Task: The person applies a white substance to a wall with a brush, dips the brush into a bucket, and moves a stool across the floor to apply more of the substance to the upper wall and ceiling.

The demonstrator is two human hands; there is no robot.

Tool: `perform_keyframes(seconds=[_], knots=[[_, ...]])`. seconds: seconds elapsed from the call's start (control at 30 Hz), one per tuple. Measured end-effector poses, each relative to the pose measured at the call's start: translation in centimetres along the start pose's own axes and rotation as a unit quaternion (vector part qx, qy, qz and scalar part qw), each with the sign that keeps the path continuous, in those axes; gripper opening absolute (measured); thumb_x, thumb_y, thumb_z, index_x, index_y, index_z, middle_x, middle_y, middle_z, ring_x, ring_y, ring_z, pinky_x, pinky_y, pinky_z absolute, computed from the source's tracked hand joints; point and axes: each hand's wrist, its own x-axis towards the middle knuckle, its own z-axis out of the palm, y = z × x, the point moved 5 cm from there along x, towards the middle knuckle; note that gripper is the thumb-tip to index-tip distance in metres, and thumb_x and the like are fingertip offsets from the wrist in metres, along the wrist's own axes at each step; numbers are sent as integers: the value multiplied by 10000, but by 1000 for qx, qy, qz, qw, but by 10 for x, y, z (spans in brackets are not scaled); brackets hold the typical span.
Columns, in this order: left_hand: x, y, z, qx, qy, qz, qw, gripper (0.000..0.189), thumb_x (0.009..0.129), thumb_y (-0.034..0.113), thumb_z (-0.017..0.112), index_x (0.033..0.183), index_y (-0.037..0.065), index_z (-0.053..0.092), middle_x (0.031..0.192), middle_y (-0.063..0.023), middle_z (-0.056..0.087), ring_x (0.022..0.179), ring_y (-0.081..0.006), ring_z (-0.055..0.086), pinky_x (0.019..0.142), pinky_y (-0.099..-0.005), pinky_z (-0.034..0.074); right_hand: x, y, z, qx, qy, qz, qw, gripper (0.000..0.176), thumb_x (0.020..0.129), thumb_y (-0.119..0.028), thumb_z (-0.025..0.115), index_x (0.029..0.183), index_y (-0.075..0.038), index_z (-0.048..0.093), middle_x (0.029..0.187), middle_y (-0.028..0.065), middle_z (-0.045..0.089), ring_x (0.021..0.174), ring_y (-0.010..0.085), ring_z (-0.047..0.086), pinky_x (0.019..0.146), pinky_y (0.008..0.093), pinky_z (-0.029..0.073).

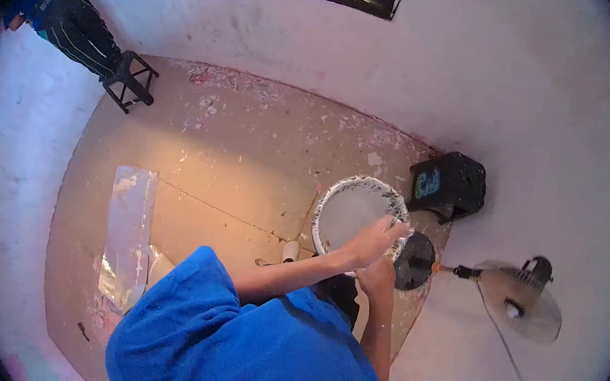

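Observation:
My left hand (376, 242) reaches over the right part of a round bucket (347, 214), which holds a smooth grey-white mixture and has a splattered rim. Its fingers are curled closed, with a small pale bit showing at the fingertips; what they grip is too small to name. Just below it, by the bucket's lower right rim, is my right hand (376, 276), also closed, its fingers partly hidden. The two hands are close together.
A standing fan (522, 302) with a round base (415, 262) is right of the bucket. Behind is a black stool (448, 184). A person (75, 25) stands on another stool (130, 84) at upper left. A pale sheet (127, 230) lies on the floor.

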Motion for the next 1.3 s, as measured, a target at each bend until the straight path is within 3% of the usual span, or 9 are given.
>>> perform_keyframes(seconds=[0.23, 0.37, 0.43, 0.53, 0.7, 0.9, 1.07, 1.1, 1.3], knots=[[136, 38, -36, 140, 52, 139, 979, 316, 833, 253, 408, 968, -12, 516, 922, -172, 524, 866, -279, 503, 762, -353, 384, 137, 33, -70, 82, 21, -34, 996, 245, 688, -241, 603, 772, -12, 625, 739, 191, 596, 715, 332, 581, 666, 394, 451], [168, 23, -55, -14, 84, 58, 995, 398, 795, 412, 427, 1022, 101, 525, 815, -17, 532, 667, -95, 468, 553, -205, 333, 168, 60, -115, 175, 45, 15, 983, 260, 712, -255, 610, 773, -3, 611, 724, 171, 598, 693, 302, 590, 633, 362, 449], [180, 14, -49, -81, 156, -80, 981, 446, 811, 450, 383, 1022, 81, 520, 776, 3, 525, 569, -65, 399, 494, -184, 278, 179, 102, -133, 191, 52, 63, 978, 257, 716, -251, 608, 780, -1, 608, 723, 167, 598, 683, 290, 593, 622, 353, 448], [202, -1, -38, -119, 126, -83, 981, 462, 823, 442, 377, 1037, 55, 507, 752, 6, 520, 494, -43, 332, 423, -176, 233, 180, 177, -134, 248, 117, 104, 956, 250, 726, -257, 605, 791, -16, 610, 706, 142, 604, 659, 226, 596, 613, 324, 446], [253, -25, 0, -149, 69, -126, 978, 345, 839, 342, 415, 996, 47, 496, 772, 6, 516, 517, -42, 294, 456, -200, 220, 159, 297, -109, 246, 245, 210, 914, 213, 735, -215, 601, 812, -17, 607, 654, 87, 596, 584, 134, 534, 569, 289, 420], [298, -54, -34, -97, 83, -203, 971, 385, 835, 394, 415, 1020, 63, 482, 835, 0, 526, 554, -41, 338, 479, -176, 256, 191, 399, -29, 403, 179, 356, 824, 236, 726, -245, 601, 849, -45, 623, 646, 81, 593, 602, 164, 577, 572, 282, 436], [340, -102, -15, 43, 193, -198, 960, 382, 849, 392, 402, 1084, 98, 467, 910, 3, 527, 656, -56, 419, 543, -171, 318, 286, 591, 44, 77, 223, 319, 918, 440, 735, -318, 574, 1030, 7, 541, 932, 199, 577, 879, 325, 554, 774, 382, 432], [348, -112, -8, 17, 200, -202, 959, 357, 848, 379, 408, 1060, 98, 472, 906, 1, 525, 678, -70, 436, 531, -169, 320, 300, 603, 20, 168, 106, 381, 903, 546, 768, -351, 514, 1158, 23, 431, 1143, 266, 439, 1064, 377, 431, 903, 415, 353], [356, -130, -46, -28, 167, -204, 964, 119, 838, 175, 445, 920, 94, 415, 928, -36, 485, 742, -103, 463, 494, -174, 362, 383, 654, 43, 43, 12, 350, 936, 616, 814, -375, 426, 1232, 54, 284, 1242, 283, 310, 1132, 389, 362, 950, 421, 308]])
